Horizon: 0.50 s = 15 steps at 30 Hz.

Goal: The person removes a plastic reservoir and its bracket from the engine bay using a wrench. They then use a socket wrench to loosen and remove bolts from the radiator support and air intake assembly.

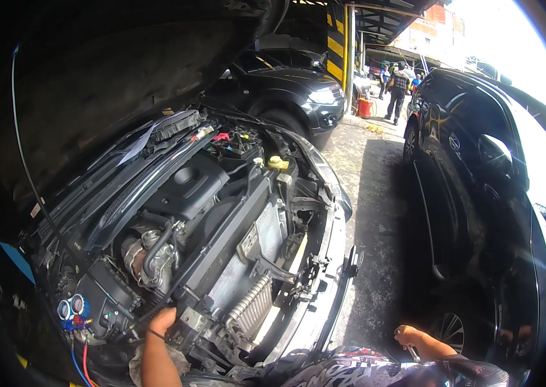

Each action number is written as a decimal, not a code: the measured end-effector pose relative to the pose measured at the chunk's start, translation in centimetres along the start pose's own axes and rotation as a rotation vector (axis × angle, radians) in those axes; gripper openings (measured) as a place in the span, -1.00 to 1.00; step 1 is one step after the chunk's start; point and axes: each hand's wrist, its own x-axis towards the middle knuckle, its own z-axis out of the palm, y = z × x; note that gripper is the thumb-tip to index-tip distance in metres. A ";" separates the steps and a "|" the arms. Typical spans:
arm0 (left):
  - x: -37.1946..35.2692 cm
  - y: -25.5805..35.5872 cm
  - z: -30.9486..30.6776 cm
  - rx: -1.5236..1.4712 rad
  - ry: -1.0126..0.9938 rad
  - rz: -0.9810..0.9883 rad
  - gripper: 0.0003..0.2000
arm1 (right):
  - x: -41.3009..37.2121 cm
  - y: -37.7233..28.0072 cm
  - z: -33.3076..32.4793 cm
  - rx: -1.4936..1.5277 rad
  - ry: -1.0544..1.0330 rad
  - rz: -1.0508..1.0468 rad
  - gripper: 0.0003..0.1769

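Observation:
Below the raised hood, my left hand (163, 319) reaches into the front corner of the engine bay, beside the radiator (231, 274). Its fingers are mostly hidden by the hand and the parts there. My right hand (406, 336) is out to the right, closed around a small metal tool (413, 352), over the ground between two vehicles. A finned cooler (252, 303) sits in front of the radiator. The black engine cover (186, 187) lies behind it. A gauge set (74, 311) with blue and red hoses hangs at the left.
A dark car (466, 174) stands close on the right, and another (299, 90) is parked behind. The hood prop rod (21, 135) rises at the left. Several people (397, 93) are in the distance near a red container (365, 108).

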 end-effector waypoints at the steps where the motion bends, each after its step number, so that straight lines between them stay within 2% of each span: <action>1: 0.3 -0.3 0.2 -0.078 0.003 0.004 -0.33 | 0.1 0.1 0.0 -0.011 0.000 -0.001 -0.51; 3: 0.2 0.0 0.0 0.050 0.011 0.025 -0.33 | 0.4 0.4 0.2 -0.022 0.006 -0.005 -0.51; 7: -3.9 4.3 -0.3 0.245 0.041 0.100 -0.33 | 0.4 0.7 0.4 -0.017 0.020 -0.001 -0.51; 10: -1.4 2.2 0.0 0.114 0.029 -0.033 -0.30 | -0.1 0.7 0.4 -0.009 0.020 0.008 -0.50; 13: -0.6 1.3 0.0 0.129 0.011 0.035 -0.27 | 0.0 1.3 0.7 0.011 0.021 0.010 -0.51; 15: -3.4 4.2 -0.2 0.264 0.032 0.008 -0.26 | 0.2 1.8 1.0 0.019 0.019 0.014 -0.52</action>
